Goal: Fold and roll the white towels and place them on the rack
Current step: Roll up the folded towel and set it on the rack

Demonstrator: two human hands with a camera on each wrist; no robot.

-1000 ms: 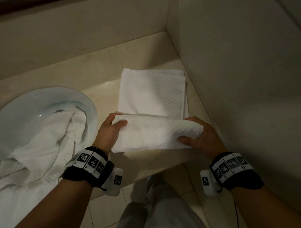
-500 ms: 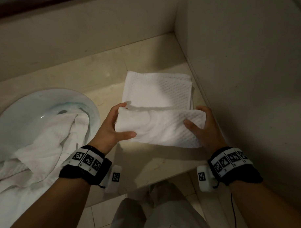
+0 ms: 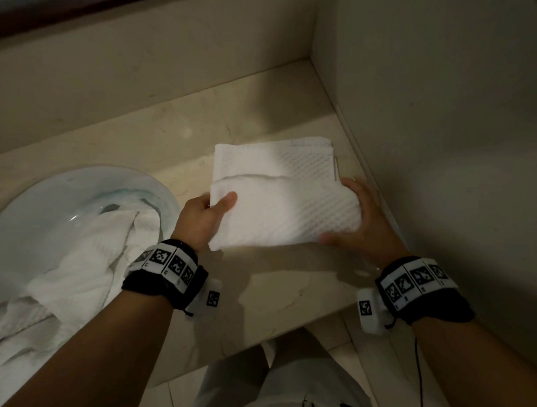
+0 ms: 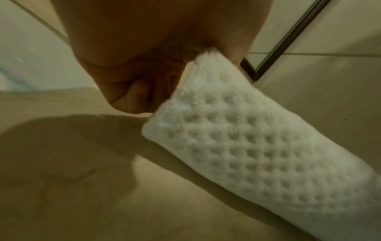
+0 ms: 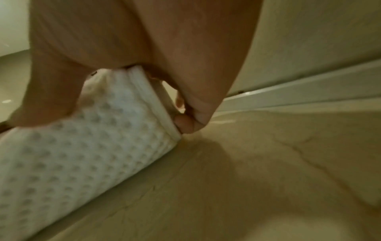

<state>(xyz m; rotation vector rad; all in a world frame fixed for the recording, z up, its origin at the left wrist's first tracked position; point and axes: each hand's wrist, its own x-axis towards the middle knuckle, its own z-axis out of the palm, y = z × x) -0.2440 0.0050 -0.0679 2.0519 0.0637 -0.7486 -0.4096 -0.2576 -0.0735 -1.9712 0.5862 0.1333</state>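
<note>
A white waffle-weave towel (image 3: pixel 279 209) lies on the beige marble counter (image 3: pixel 279 288), its near part rolled up and its far flat part (image 3: pixel 271 159) still spread toward the wall. My left hand (image 3: pixel 208 216) grips the roll's left end, thumb on top. My right hand (image 3: pixel 357 218) grips the right end, fingers curled over the roll. The left wrist view shows the roll (image 4: pixel 247 154) running off to the right from my palm. In the right wrist view the roll (image 5: pixel 82 154) leaves my hand to the left, its hemmed edge at my fingers.
A white basin (image 3: pixel 57 216) sits at the left with crumpled white towels (image 3: pixel 74 271) spilling out of it. Walls close the counter at the back and right (image 3: pixel 441 136). The counter's front edge runs above my legs (image 3: pixel 276 385) and the tiled floor.
Both hands have rolled the towel further away from me, so the roll is thicker and less flat towel shows beyond it.
</note>
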